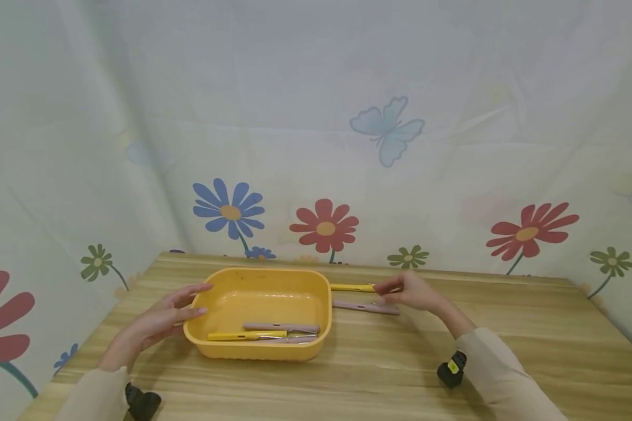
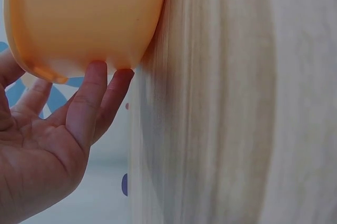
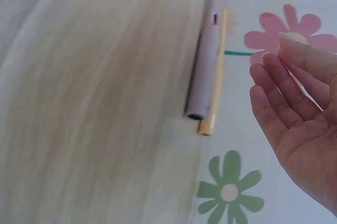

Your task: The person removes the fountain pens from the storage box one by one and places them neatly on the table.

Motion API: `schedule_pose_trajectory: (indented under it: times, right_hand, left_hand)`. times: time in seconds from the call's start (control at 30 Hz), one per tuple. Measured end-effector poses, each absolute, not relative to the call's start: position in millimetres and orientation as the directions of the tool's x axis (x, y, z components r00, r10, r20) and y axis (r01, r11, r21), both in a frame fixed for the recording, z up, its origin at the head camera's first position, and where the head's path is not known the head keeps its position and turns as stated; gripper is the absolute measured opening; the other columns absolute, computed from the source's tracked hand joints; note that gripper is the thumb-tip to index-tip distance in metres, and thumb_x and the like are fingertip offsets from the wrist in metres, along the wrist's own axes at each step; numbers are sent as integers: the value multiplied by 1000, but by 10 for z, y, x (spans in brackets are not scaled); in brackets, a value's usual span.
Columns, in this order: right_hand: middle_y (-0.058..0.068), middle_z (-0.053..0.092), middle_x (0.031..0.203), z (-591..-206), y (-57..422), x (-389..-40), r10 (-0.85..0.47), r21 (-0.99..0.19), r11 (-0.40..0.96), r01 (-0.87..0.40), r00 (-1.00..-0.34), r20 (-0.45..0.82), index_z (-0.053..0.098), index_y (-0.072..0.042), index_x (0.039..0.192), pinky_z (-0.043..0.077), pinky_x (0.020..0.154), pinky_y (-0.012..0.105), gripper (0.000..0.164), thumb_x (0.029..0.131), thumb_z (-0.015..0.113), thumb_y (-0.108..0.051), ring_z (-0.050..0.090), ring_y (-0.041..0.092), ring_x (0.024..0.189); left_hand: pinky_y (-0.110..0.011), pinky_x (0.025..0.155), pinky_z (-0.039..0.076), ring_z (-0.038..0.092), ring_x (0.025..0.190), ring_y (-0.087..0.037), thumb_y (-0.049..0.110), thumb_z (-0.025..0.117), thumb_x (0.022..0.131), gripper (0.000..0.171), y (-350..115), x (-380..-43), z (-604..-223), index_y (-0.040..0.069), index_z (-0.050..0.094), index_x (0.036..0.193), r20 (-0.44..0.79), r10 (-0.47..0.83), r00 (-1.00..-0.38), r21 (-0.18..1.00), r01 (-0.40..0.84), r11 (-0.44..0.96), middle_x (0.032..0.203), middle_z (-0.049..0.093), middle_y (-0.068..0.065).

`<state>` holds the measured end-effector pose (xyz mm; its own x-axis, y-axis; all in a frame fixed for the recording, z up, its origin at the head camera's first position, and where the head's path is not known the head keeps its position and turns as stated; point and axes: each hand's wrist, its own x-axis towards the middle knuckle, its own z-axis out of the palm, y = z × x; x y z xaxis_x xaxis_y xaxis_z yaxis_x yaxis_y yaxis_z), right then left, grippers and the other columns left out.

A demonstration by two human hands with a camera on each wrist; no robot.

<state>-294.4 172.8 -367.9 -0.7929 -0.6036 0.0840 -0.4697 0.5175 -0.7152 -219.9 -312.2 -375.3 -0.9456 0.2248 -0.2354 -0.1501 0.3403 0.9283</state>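
A yellow plastic basin point(image 1: 258, 351) sits on the table, its left rim held by my left hand point(image 1: 160, 318); in the left wrist view, fingertips point(image 2: 96, 74) press its outer wall. Inside the basin lie a lilac pen point(image 1: 279, 327), a yellow pen point(image 1: 242, 336) and another pale pen point(image 1: 302, 339) with a metal clip. Right of the basin, a second yellow pen point(image 1: 350, 287) and a second lilac pen point(image 1: 366, 306) lie side by side on the table. Above their right ends hovers my right hand point(image 1: 413, 292), fingers loosely bent and holding nothing; the right wrist view shows it apart from both pens.
The wood-grain table point(image 1: 400, 374) reaches back to a pale curtain point(image 1: 295, 152) printed with flowers and a butterfly. Each wrist carries a small black camera, one point(image 1: 142, 402) at the left sleeve and one point(image 1: 451, 369) at the right.
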Motion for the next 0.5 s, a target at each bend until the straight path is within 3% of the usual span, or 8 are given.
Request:
schedule_pose_trajectory:
  times: [0.3,0.5]
  right_hand:
    - [25,63,106,-3505,1539,-2813,-600,-756,462,-463,-791,118,61,9,108,54,76,27,30,83,63,-7,62,32,97]
    - [24,63,109,-3418,1358,-2761,-607,-772,436,-463,-784,127,61,7,110,54,78,27,34,83,65,-13,64,27,95]
  left_hand:
    - [-41,86,51,32,127,-46,23,57,89,66,-3130,-2215,-3771,9,22,144,-239,221,-946,923,-150,355,148,1,-29]
    - [-42,86,51,32,127,-46,23,57,89,66,-3130,-2225,-3786,9,22,143,-240,220,-946,923,-152,352,148,1,-28]
